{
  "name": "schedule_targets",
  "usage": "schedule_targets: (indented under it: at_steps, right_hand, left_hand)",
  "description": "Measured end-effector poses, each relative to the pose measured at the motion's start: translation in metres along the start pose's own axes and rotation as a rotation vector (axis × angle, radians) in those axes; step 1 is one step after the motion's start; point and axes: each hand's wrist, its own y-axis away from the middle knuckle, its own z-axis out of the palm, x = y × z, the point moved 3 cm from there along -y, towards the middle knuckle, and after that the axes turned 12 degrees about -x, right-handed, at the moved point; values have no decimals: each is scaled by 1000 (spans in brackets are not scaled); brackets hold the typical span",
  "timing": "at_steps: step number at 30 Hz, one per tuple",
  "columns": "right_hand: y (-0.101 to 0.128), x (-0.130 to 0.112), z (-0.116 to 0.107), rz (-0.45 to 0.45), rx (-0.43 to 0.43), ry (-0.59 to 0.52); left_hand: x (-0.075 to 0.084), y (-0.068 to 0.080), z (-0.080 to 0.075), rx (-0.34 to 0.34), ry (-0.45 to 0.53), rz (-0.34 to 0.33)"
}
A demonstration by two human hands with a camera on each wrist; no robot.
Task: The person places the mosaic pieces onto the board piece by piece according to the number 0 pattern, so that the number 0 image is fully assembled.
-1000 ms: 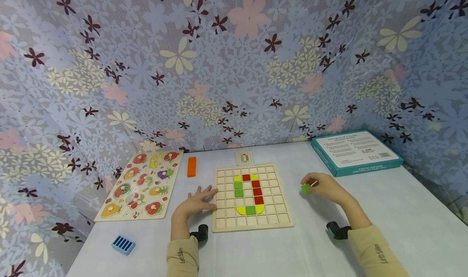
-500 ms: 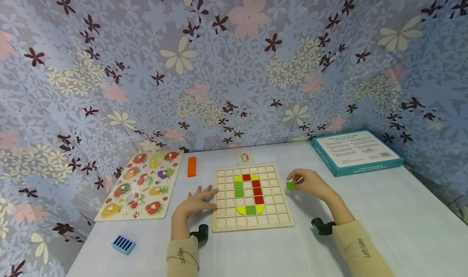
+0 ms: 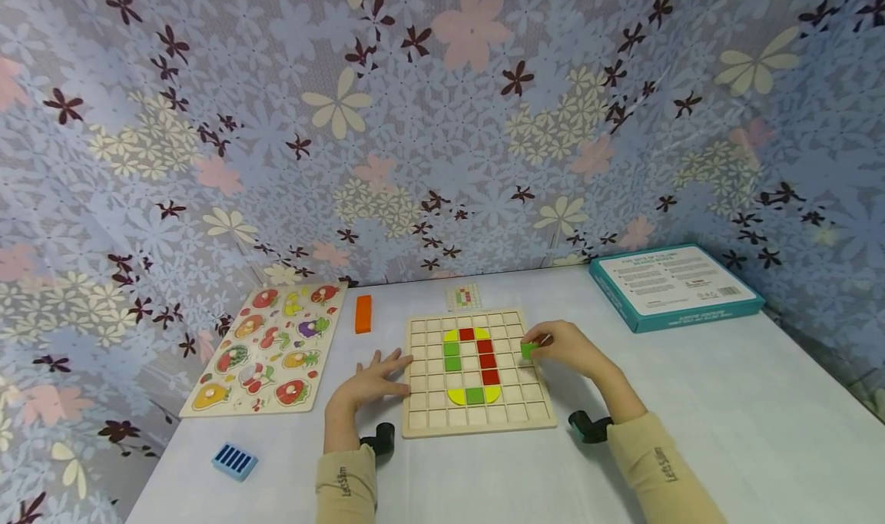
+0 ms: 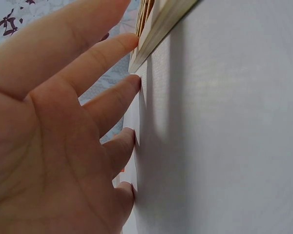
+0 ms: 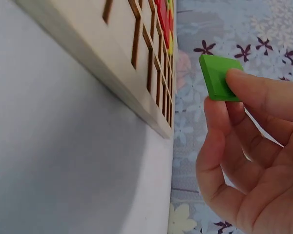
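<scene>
My right hand (image 3: pixel 567 347) pinches a green square tile (image 5: pixel 217 75) between thumb and fingers, above the right edge of a wooden grid board (image 3: pixel 429 420). In the right wrist view the tile is held apart from the board. Red, green and yellow pieces form a tall ring in the board's middle; on its left side, one cell below the two green tiles (image 3: pixel 452 356) is bare wood. My left hand (image 3: pixel 366 386) lies spread at the board's left edge, its fingers extended. The left wrist view shows fingertips (image 4: pixel 132 41) touching or very near that edge.
A small pattern card (image 3: pixel 463 296) lies behind the board. To the left are an orange block (image 3: pixel 362 314), a fruit puzzle board (image 3: pixel 276 347) and a light blue slotted block (image 3: pixel 234 462). A teal box (image 3: pixel 677 287) sits at the back right.
My right hand has moved left with the green tile, from the bare table on the right to over the board's right edge. The left hand stays in place.
</scene>
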Motion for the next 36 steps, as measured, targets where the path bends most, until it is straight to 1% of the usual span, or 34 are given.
schedule_targets:
  at_steps: [7,14,22,28,33,36]
  right_hand:
    - [-6,-7,10,-4,-4,12]
    - [-11,-18,21,-58,-25,17]
    - [-18,-28,33,-66,-24,40]
    - [-25,-37,43,-106,-32,18]
    - [-28,-47,52,-102,-43,-13]
    - [-30,-54,58,-97,-37,-13]
  left_hand:
    - [1,0,0,4,8,1]
    - [1,1,0,7,19,9]
    - [-1,1,-1,-6,17,19]
    - [-1,-1,-1,2,2,10]
    - [1,1,0,4,7,11]
    - [2,3,0,9,9,6]
